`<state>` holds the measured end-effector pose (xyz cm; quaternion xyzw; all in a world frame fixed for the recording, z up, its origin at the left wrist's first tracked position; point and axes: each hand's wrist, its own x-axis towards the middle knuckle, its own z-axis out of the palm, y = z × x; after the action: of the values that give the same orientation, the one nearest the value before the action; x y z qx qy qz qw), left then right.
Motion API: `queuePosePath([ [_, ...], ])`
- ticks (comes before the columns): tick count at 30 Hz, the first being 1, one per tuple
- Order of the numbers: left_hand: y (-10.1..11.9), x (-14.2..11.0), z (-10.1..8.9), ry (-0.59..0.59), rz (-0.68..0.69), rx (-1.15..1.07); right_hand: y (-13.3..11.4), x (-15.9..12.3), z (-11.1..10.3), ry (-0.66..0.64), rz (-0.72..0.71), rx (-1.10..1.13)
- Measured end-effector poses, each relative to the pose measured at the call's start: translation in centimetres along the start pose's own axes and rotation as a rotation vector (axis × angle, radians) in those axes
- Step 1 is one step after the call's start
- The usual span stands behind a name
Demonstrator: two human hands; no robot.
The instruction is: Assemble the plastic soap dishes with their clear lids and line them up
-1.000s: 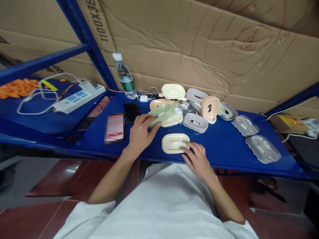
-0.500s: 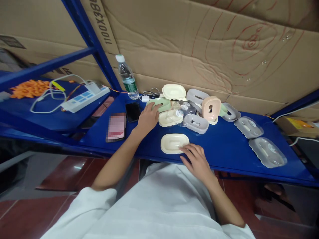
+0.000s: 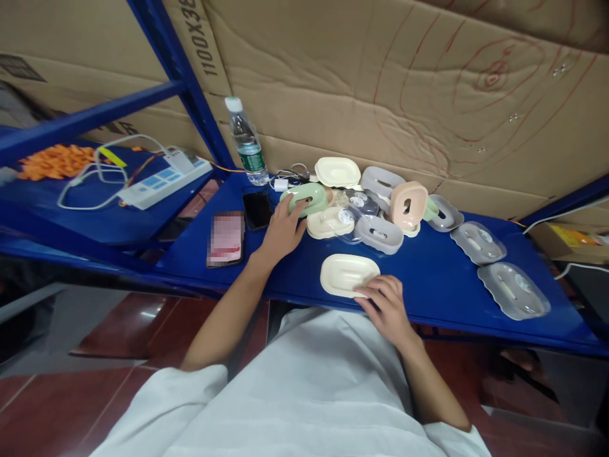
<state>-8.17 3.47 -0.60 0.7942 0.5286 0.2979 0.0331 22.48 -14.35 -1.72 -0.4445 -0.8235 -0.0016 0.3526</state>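
My left hand (image 3: 281, 233) rests over the left end of a light-green oval plastic piece (image 3: 314, 195) with a long slot, its fingers curled on it. A shallow cream oval plastic dish (image 3: 347, 274) lies near the table's front edge. At its right end, my right hand (image 3: 386, 304) grips the rim with bent fingers. Just beyond the dish are a cream piece (image 3: 323, 225) and a grey slotted piece (image 3: 380, 233), with clear plastic covers among them. A peach slotted piece (image 3: 410, 202) stands tilted behind.
On the blue table (image 3: 428, 279) are two grey dishes with clear covers (image 3: 514, 291), a phone (image 3: 226, 238), a dark phone (image 3: 257, 209) and a water bottle (image 3: 251, 152). To the left, a power strip (image 3: 166, 184) lies by orange pieces (image 3: 57, 162). Cardboard (image 3: 309, 95) stands behind.
My right hand has slid the cream dish a little to the right and turned it slightly. My left hand stays at the green piece. The whole view has shifted slightly.
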Motion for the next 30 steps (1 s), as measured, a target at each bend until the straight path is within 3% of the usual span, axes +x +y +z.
queuePosePath([
  [6, 0.8, 0.1, -0.4, 0.01, -0.038, 0.02, 2.5, 1.1, -2.3, 0.195, 0.084, -0.181],
  [9, 2.6, -0.8, -1.1, 0.098, -0.018, 0.026, 4.0, 2.3, -2.9, 0.212, 0.125, -0.325],
  [11, 4.3, -2.4, -1.5, 0.146, 0.068, 0.011, 4.7, 3.3, -3.0, 0.19, 0.126, -0.383],
  [15, 7.0, -7.3, -1.5, -0.057, 0.435, -0.002, 5.1, 5.3, -2.6, 0.136, 0.1, -0.407],
  [19, 7.8, -11.0, -1.6, -0.138, 0.497, 0.054, 5.4, 6.4, -2.4, 0.046, 0.121, -0.409],
  [24, 8.3, -12.0, -2.7, -0.127, 0.536, 0.091, 5.6, 5.0, -2.1, 0.013, 0.117, -0.376],
  [30, 8.3, -10.5, -3.8, 0.052, 0.527, 0.062, 4.9, 0.5, -1.9, 0.023, 0.149, -0.355],
])
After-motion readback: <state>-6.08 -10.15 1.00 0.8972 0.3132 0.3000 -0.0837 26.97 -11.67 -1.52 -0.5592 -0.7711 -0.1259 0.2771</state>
